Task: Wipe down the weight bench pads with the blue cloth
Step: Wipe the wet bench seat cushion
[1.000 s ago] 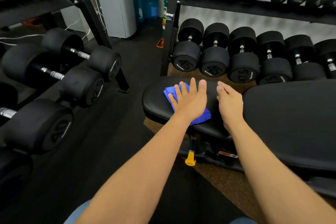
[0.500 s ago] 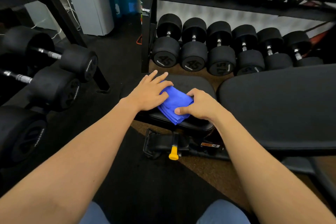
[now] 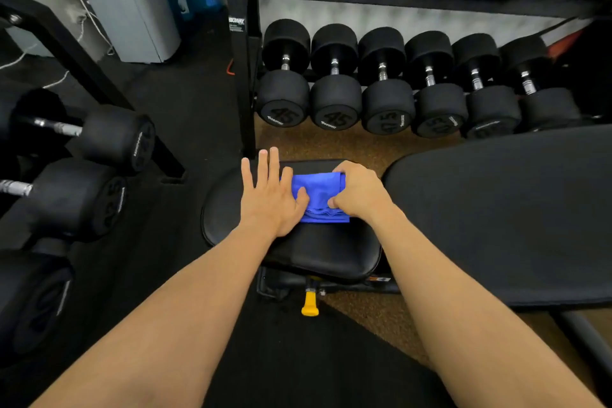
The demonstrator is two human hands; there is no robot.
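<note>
Head view: cloth (image 3: 323,195) lies bunched on seat pad (image 3: 318,252) between our hands. Left hand (image 3: 270,199) flat, fingers straight and spread, thumb pinning cloth edge, we judge as anchor. Right hand (image 3: 359,194) fingers curled, pinching cloth, likely to refold it.

The blue cloth (image 3: 319,199) is soft, matt fabric, folded in layers with fine creases. The seat pad (image 3: 318,252) under it is smooth black upholstery with a faint sheen at its rounded edge. The back pad (image 3: 496,215) looks flatter and matt. The dumbbells (image 3: 334,109) have dull black rubbery heads and shiny metal handles. The adjustment knob (image 3: 310,305) is smooth yellow plastic. The floor patch (image 3: 347,146) is rough, brown and grainy.
</note>
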